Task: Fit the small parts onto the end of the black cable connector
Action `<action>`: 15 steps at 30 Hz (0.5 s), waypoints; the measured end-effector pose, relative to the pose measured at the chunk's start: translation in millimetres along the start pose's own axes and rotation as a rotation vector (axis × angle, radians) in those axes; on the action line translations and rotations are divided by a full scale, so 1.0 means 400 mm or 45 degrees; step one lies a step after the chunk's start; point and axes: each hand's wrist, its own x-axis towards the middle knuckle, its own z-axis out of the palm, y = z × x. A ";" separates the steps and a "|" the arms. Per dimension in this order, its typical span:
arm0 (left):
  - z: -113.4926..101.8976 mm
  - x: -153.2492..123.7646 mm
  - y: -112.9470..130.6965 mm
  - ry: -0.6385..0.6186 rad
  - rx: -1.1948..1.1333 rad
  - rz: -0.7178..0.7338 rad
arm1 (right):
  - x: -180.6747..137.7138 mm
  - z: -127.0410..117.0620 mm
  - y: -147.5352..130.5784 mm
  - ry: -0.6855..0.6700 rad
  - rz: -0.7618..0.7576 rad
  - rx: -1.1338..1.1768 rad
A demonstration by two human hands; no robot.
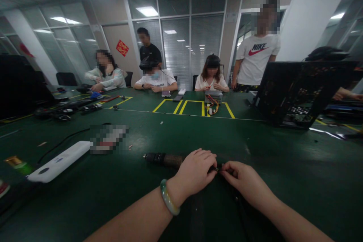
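Note:
A dark, cylindrical electric screwdriver (170, 160) lies crosswise on the green table, its metal tip pointing left. My left hand (197, 168), with a jade bangle (169, 197) at the wrist, is closed over the screwdriver's rear part. My right hand (241, 176) pinches a small dark piece, seemingly a cable end, right beside my left thumb. The fingers hide most of this piece and where it meets the screwdriver. A thin black cable (237, 198) runs down from beneath my right hand toward the table's near side.
To the left lie a white power strip (61, 162) and a green-and-gold spool (18, 164). A black computer case (297, 94) stands at right, with a power supply (213, 97) and its wires farther back. Several people sit or stand across the table.

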 end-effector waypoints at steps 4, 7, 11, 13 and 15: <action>0.000 0.001 0.002 -0.002 0.003 0.065 | 0.001 -0.001 -0.002 -0.006 -0.005 -0.013; 0.002 0.002 0.003 0.017 0.011 -0.013 | -0.001 -0.003 -0.005 0.001 -0.003 -0.009; 0.002 0.002 0.003 -0.037 0.046 -0.056 | -0.004 -0.005 -0.006 -0.010 0.001 0.015; 0.001 0.003 0.003 -0.061 0.075 -0.022 | -0.003 -0.005 -0.005 -0.010 0.004 0.014; -0.001 0.004 0.003 -0.082 0.101 0.017 | -0.001 -0.004 -0.003 -0.009 0.006 0.010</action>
